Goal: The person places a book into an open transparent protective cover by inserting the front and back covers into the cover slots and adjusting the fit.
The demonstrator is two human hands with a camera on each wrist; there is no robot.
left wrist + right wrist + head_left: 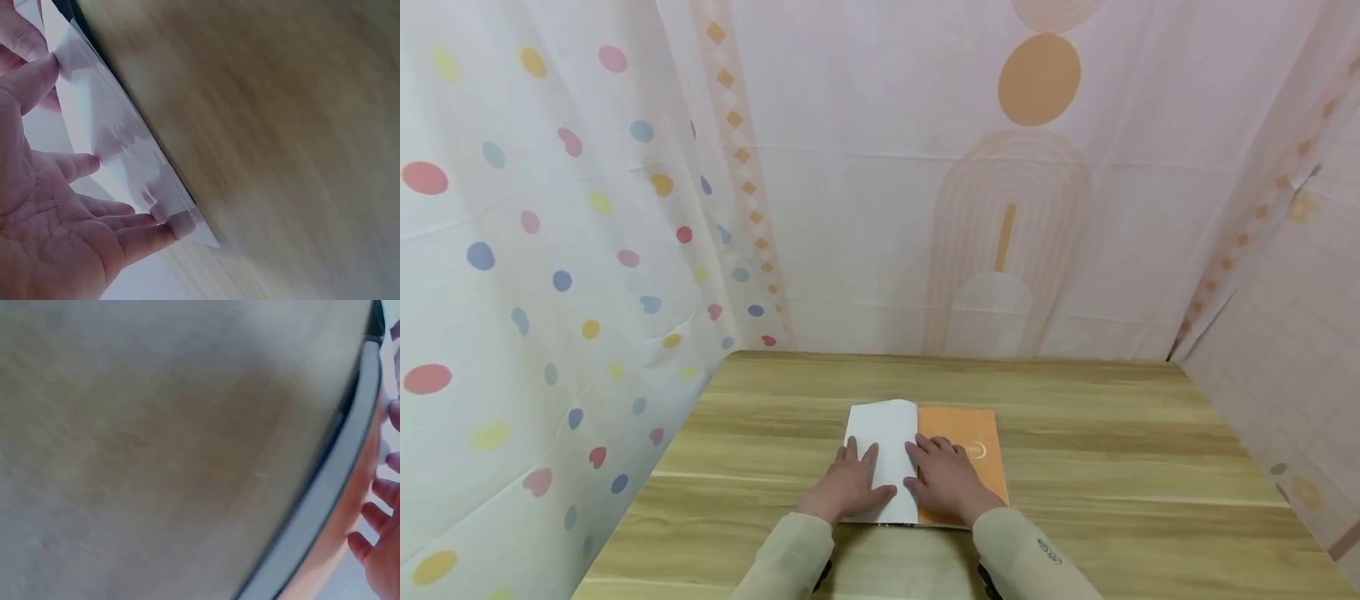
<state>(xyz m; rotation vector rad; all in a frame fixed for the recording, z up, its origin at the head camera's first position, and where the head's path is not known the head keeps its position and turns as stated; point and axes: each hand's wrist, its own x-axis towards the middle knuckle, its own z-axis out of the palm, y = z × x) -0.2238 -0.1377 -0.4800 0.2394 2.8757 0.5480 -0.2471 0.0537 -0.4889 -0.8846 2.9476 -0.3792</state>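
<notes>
An open book lies flat on the table, its left page white (891, 425) and its right page orange (977, 421) with a small pale print. My left hand (850, 485) rests on the white page, fingers spread, thumb toward the middle. My right hand (947, 477) lies with its fingers over the orange page beside the fold, its tips at the inner edge. In the left wrist view the left hand (56, 206) touches the glossy white page (112, 125) with its fingertips. The right wrist view catches the right hand's fingers (375, 515) against the orange page (350, 519) above the book's thick edge.
The wooden table (1112, 442) extends around the book on all sides. Behind it hangs a pale curtain (850, 208) with orange shapes, and on the left a curtain (550, 333) with coloured dots. Another patterned curtain (1285, 333) hangs at the right.
</notes>
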